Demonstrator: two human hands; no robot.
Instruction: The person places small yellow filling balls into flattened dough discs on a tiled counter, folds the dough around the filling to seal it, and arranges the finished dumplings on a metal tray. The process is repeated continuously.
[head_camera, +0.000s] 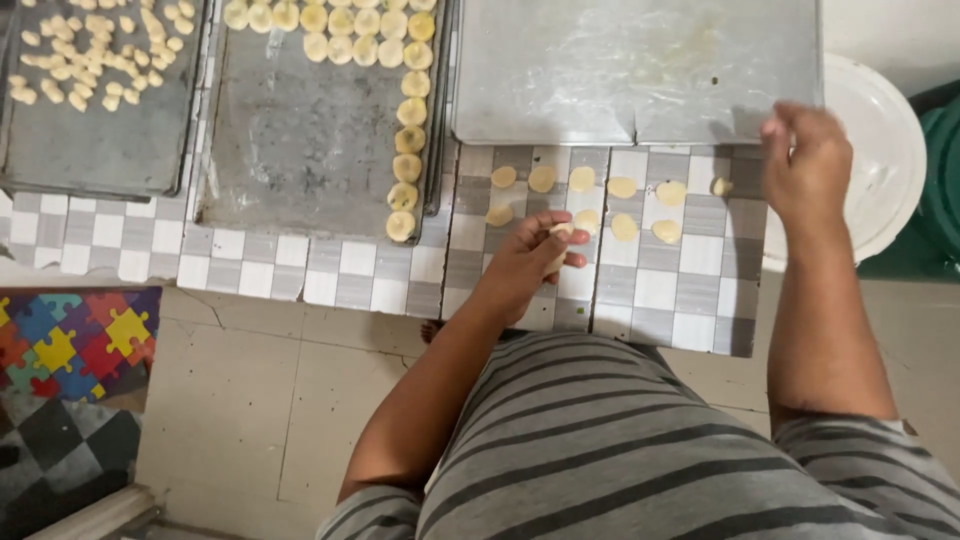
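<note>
While pinching one small pale dough disc (558, 233) in left hand (530, 262), keep fingers light; right hand (803, 160), loosely curled, empty, near grey metal tray (640, 70).

A table (330, 275) ran across the upper half of the frame. On it, at the upper left, sat a tray (100, 150) holding small dough pieces (90, 55). Right of it lay a second tray (300, 150) with dough rounds (408, 140) along its top and right edge. A bare metal sheet (630, 70) lay at upper centre-right, with flat dough discs (600, 200) on the table just below it. A round plate (885, 150) sat at the far right, and a puzzle mat (75, 340) lay on the floor at lower left.
</note>
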